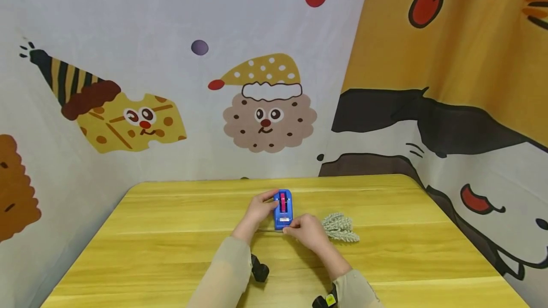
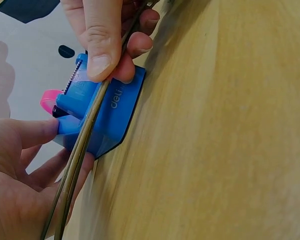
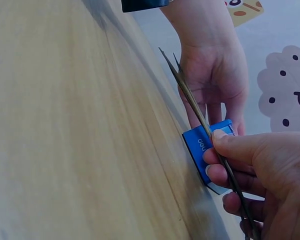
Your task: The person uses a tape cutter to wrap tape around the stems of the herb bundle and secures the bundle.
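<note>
On the table stands a blue tape dispenser (image 1: 277, 223) with a pink roll (image 1: 283, 202) in its top. My left hand (image 1: 259, 209) grips it from the left, thumb on the near side and fingers around the far side, as the left wrist view shows. My right hand (image 1: 311, 233) pinches the thin brown stems (image 2: 83, 142) of a bunch of pale green sprigs (image 1: 340, 227) between thumb and fingers. The stems cross in front of the dispenser's serrated end, and their bare ends (image 3: 182, 82) point left, past my left palm. The leafy heads lie to the right of my right hand.
The wooden table (image 1: 150, 241) reaches back to a cartoon-printed cloth (image 1: 167, 27), which hangs behind and on both sides. Black wrist devices (image 1: 259, 268) sit below each sleeve, close over the table.
</note>
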Demonstrator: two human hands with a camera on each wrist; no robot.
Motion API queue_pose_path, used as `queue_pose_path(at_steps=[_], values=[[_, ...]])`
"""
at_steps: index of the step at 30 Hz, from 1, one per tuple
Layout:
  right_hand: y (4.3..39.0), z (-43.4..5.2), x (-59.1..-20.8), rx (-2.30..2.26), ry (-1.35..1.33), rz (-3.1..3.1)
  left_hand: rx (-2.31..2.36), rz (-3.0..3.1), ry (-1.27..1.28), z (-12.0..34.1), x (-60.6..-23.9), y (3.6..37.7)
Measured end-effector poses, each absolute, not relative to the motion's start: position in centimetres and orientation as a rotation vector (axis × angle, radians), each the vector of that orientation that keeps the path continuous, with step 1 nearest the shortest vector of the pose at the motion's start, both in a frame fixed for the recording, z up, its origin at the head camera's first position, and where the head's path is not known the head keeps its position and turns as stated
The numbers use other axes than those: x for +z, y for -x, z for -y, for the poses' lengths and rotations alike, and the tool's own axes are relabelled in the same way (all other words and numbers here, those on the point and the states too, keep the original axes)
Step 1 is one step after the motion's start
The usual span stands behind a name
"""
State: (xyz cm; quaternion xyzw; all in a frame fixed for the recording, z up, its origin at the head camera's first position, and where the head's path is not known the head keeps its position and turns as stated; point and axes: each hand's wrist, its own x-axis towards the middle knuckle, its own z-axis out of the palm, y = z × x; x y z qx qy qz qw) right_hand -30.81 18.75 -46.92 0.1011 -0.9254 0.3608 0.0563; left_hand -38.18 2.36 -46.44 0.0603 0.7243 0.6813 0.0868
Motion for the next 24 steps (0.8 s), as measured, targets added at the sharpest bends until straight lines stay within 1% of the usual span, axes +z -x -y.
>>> queue_pose_path(at_steps=[5,12,24], values=[[30.7,-18.7,-47.1,1.073,-0.311,2.806,2.029,-2.154,-0.166,-2.4,-46.4,38.2],[30.2,-18.4,-47.5,0.887,-0.419,2.805,2.022,-2.17,-0.17,-2.5,-46.2,38.1],[29.6,-18.1,-45.9,0.941,-0.426,2.835,1.973,-2.197,-0.177,-2.2,-45.6,38.1]])
